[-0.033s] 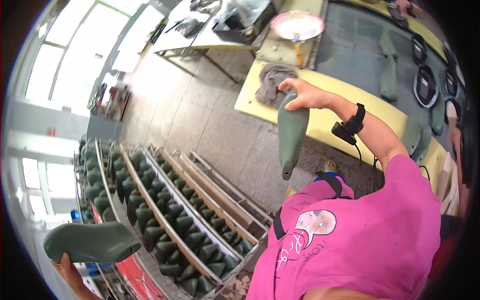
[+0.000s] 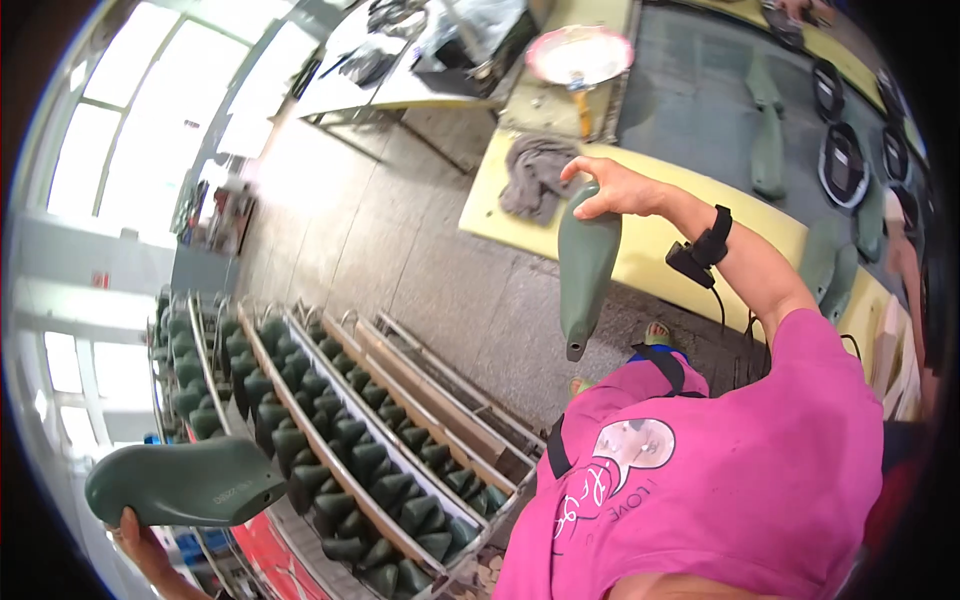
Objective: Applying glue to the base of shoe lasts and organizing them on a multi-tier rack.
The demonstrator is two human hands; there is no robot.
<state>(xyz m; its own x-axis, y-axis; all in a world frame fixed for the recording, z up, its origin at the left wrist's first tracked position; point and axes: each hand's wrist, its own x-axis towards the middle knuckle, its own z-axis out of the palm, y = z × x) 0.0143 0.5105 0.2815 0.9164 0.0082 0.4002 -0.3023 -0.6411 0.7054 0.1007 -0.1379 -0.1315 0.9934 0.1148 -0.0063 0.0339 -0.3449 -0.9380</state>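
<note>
At the lower left my left hand grips a dark green shoe last from below, holding it roughly level beside the rack. Part of that hand is hidden behind the last. In the middle, over the near edge of the yellow worktop, my right hand pinches a second green shoe last by its upper end. This one hangs down, its narrow lower end showing a small hole. A crumpled grey cloth lies on the worktop just left of my right hand.
A tiered rack at the lower left carries many green lasts in rows. On the grey belt lie several lasts and dark oval shoe parts. A pink-rimmed dish and orange-handled brush are beyond. Another person's hand appears far right.
The view has shifted slightly, so the worktop, cloth and dish sit a little further left. Both hands keep the same holds on their lasts.
</note>
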